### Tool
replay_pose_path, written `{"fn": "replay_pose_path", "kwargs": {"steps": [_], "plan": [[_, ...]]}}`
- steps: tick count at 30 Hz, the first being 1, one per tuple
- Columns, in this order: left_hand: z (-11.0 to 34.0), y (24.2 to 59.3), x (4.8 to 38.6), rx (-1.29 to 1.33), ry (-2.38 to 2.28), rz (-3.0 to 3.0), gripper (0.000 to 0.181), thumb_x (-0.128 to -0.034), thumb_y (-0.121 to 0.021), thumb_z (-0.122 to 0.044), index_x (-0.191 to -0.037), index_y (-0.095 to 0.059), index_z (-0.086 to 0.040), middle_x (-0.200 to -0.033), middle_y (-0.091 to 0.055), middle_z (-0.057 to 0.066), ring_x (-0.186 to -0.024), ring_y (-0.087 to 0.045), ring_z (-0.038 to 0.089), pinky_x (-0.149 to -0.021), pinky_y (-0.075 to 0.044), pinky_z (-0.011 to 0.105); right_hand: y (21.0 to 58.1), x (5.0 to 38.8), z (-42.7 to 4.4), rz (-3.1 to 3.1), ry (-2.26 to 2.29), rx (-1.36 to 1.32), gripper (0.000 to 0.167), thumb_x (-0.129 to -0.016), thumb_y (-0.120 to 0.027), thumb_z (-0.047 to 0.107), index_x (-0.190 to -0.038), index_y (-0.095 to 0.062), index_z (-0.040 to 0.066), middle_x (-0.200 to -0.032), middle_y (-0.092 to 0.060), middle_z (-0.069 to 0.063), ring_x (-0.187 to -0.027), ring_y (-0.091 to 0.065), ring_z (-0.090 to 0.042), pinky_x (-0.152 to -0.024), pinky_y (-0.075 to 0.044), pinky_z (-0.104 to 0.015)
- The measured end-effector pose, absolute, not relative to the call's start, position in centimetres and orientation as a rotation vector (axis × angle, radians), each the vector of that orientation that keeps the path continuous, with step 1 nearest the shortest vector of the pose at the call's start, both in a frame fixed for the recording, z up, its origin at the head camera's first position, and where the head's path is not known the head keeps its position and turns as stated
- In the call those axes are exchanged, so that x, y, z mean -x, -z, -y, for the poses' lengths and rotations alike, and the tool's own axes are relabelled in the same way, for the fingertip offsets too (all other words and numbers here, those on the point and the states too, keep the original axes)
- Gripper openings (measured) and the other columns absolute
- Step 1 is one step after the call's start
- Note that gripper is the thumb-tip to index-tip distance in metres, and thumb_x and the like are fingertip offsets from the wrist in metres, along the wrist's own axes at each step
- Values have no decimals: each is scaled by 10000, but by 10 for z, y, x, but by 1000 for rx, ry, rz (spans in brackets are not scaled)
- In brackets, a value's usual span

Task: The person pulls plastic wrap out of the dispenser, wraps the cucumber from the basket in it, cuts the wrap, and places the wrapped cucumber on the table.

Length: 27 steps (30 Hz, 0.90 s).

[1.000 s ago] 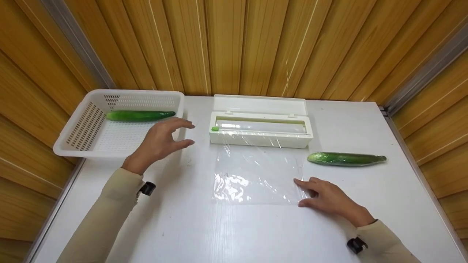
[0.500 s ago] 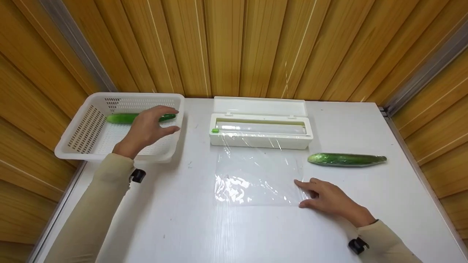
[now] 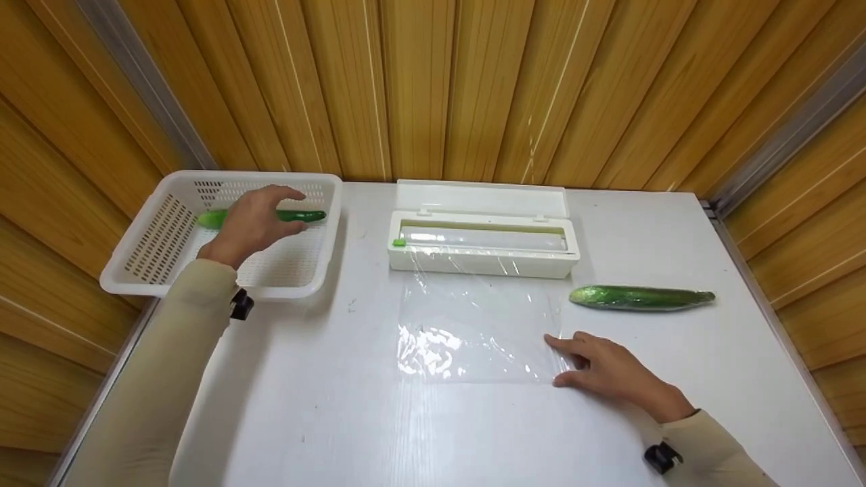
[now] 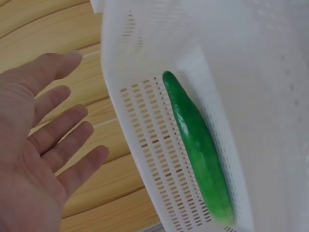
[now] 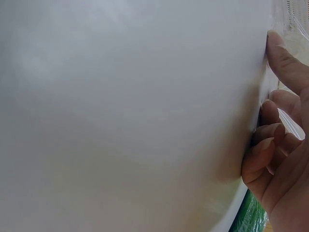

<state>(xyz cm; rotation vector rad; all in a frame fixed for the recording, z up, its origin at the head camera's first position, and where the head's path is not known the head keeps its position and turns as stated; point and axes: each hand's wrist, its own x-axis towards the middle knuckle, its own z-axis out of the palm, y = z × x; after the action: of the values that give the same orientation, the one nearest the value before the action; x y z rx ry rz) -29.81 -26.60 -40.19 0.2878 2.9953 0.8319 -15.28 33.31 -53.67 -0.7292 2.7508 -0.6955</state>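
My left hand (image 3: 252, 222) hovers over a bare cucumber (image 3: 302, 216) lying in a white plastic basket (image 3: 139, 287). Its fingers and thumb are spread apart, and the left wrist view shows a gap between the hand (image 4: 43, 145) and the cucumber (image 4: 198, 145). A sheet of clear cling film (image 3: 473, 318) stretches from a white dispenser box (image 3: 484, 264) toward the table's front. At the film's right edge, my right hand (image 3: 612, 365) rests with index fingertip and thumb tip apart, touching the film on the table. In the right wrist view, its other fingers (image 5: 260, 157) bend loosely against the tabletop.
A film-wrapped cucumber (image 3: 639, 297) lies to the right of the dispenser. The dispenser's lid (image 3: 480, 197) is raised back, showing the film roll (image 3: 484, 237); a green slider (image 3: 398, 242) sits at its left end. A wood-panel wall (image 3: 419, 88) borders the white table (image 3: 433, 439).
My left hand has moved left from beside the basket to above the cucumber inside it, its fingers still spread. The right hand has stayed at the film's edge.
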Motion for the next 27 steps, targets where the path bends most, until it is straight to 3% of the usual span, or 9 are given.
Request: {"fn": "replay_pose_path", "kwargs": {"steps": [8, 20, 27], "plan": [[285, 412, 315, -201, -713, -2969, 564, -934, -824, -110, -1439, -609, 20, -1518, -532, 278, -1411, -459, 476, -1194, -294, 641, 538, 152, -332, -2757, 729, 746, 753, -864, -829, 541, -1489, -642, 164, -818, -443, 112, -731, -394, -30, -645, -347, -255], [301, 423, 332, -19, -641, -2907, 610, -927, -827, -106, -1477, -583, -10, -1510, -526, 294, -1340, -484, 484, -1157, -305, 703, 536, 152, -330, -2787, 745, 796, 714, -870, -829, 530, -1461, -670, 161, -814, -447, 116, -720, -381, -20, -643, -343, -259], [303, 423, 343, -26, -570, -2927, 619, -914, -832, -94, -1469, -581, 20, -1477, -545, 319, -1283, -532, 470, -1147, -348, 666, 538, 154, -332, -2777, 753, 776, 726, -861, -843, 517, -1466, -664, 157, -807, -457, 119, -719, -396, -20, -636, -355, -252]]}}
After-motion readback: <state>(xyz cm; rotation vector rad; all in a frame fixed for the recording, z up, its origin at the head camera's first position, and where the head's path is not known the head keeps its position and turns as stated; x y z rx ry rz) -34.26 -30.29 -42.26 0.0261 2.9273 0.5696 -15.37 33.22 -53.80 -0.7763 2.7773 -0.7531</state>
